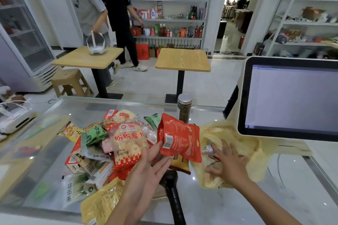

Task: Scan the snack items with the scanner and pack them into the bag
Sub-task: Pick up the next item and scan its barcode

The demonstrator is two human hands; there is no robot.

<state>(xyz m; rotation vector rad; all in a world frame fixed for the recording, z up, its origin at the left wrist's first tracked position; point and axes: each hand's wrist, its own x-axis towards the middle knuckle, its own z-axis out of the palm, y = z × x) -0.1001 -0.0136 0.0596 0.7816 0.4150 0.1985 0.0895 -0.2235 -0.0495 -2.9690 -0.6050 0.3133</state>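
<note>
One scanner (172, 193) at 6 o'clock, one yellow bag (237, 139) at 3 o'clock, one red pouch (181, 139), one lidded jar (184, 109), one screen (292, 97), roughly a dozen snack packets (126, 142). Beyond, at 12 o'clock: two wooden tables (87, 58) (182, 59), one stool (69, 78), two people (87, 2) (115, 2).

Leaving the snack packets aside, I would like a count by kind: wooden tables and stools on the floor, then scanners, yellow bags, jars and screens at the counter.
Wooden tables: 2
Stool: 1
Handheld scanner: 1
Yellow plastic bag: 1
Metal-lidded jar: 1
Screen: 1
Total: 7
</note>
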